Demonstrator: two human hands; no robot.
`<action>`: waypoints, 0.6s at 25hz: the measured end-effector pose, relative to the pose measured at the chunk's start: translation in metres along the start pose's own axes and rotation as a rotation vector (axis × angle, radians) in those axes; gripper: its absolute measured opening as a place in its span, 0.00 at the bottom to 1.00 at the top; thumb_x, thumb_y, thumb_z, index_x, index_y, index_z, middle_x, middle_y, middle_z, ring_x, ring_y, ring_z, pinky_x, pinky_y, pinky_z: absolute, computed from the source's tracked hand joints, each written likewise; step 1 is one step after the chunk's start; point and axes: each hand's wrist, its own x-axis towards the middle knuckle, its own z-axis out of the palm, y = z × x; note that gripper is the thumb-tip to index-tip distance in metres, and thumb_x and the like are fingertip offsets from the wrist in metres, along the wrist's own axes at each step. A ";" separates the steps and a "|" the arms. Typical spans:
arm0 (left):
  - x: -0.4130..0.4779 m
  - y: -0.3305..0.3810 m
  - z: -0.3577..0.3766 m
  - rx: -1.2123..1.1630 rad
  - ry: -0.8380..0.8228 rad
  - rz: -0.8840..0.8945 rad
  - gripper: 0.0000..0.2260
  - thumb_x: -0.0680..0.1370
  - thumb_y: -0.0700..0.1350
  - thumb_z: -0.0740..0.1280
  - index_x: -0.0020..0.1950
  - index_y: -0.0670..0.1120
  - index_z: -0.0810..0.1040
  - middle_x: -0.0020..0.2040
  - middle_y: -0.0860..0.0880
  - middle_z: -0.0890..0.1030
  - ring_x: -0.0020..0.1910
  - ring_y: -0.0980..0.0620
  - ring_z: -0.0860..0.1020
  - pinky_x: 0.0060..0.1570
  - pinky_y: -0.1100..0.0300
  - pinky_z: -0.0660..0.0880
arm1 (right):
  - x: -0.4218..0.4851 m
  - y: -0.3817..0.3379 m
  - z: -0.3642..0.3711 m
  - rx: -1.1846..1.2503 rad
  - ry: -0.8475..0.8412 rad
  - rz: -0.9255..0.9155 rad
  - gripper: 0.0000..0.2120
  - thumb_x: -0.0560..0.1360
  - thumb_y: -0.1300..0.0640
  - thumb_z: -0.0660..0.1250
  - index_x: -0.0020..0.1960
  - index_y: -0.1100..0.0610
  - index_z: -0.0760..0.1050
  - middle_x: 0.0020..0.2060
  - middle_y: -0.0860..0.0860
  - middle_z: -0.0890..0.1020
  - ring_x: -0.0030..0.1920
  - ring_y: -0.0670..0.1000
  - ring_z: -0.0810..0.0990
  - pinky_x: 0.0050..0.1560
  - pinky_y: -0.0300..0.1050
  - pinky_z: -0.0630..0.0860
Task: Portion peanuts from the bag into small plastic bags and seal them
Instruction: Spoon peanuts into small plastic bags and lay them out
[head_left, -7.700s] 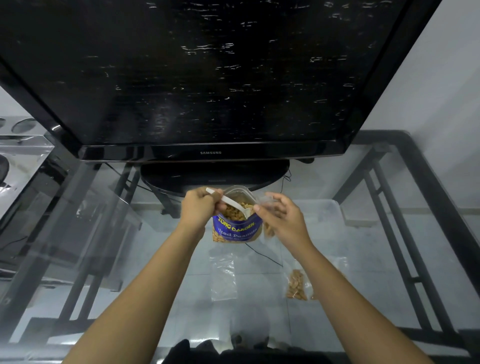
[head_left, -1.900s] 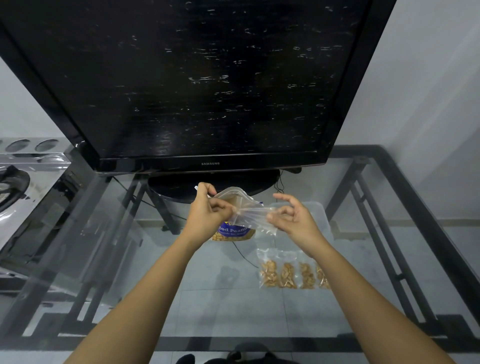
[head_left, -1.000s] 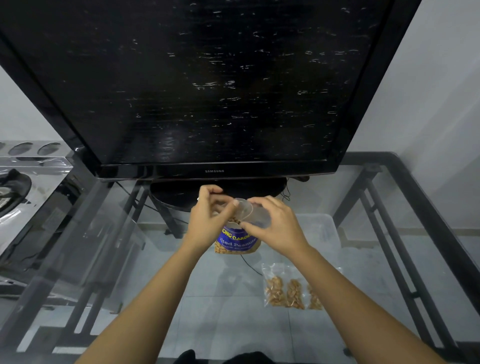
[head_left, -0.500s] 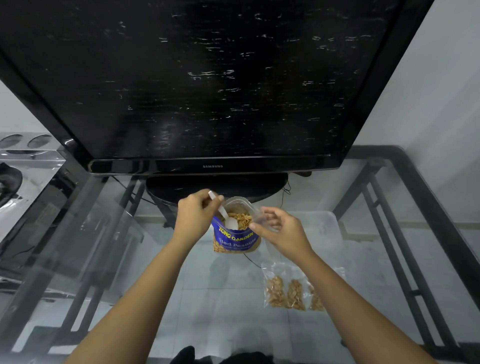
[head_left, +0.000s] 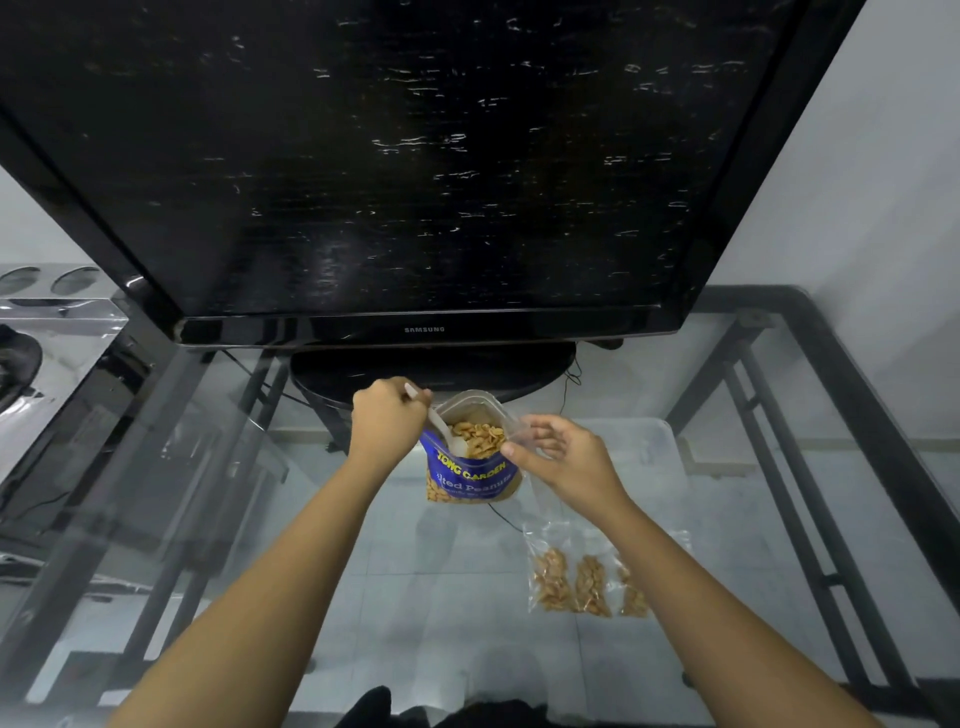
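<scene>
At centre frame my left hand (head_left: 384, 418) is clenched around the handle of a white spoon (head_left: 441, 428), whose bowl sits in the open mouth of the blue peanut bag (head_left: 470, 475), on the peanuts (head_left: 478, 439). My right hand (head_left: 563, 460), just right of the bag, pinches an empty clear plastic bag (head_left: 537, 493) that hangs from my fingers. Lower right, three filled small bags (head_left: 576, 579) lie side by side on the glass table (head_left: 415, 597). A black television (head_left: 426, 166) fills the upper frame.

left hand (head_left: 387, 415) fisted, right hand (head_left: 563, 460) pinching, arms outstretched.
</scene>
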 end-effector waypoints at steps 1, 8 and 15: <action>-0.001 -0.001 0.003 -0.024 -0.032 -0.016 0.10 0.76 0.44 0.65 0.38 0.39 0.79 0.33 0.39 0.81 0.34 0.42 0.80 0.36 0.49 0.79 | 0.000 0.000 0.000 -0.001 -0.002 0.001 0.24 0.65 0.45 0.75 0.57 0.52 0.76 0.49 0.47 0.83 0.51 0.43 0.80 0.53 0.36 0.76; -0.003 0.001 0.003 -0.265 -0.124 -0.245 0.08 0.76 0.43 0.67 0.37 0.42 0.78 0.30 0.44 0.80 0.24 0.58 0.76 0.19 0.71 0.66 | 0.000 -0.001 -0.002 0.008 -0.027 0.004 0.22 0.64 0.45 0.75 0.56 0.50 0.76 0.49 0.47 0.83 0.51 0.44 0.81 0.55 0.38 0.76; -0.005 0.007 0.019 -0.407 -0.075 -0.377 0.08 0.75 0.42 0.68 0.36 0.41 0.77 0.32 0.45 0.81 0.24 0.56 0.79 0.35 0.61 0.79 | 0.001 -0.004 -0.004 -0.005 -0.038 0.015 0.24 0.64 0.45 0.76 0.57 0.52 0.76 0.48 0.47 0.83 0.50 0.43 0.81 0.56 0.39 0.76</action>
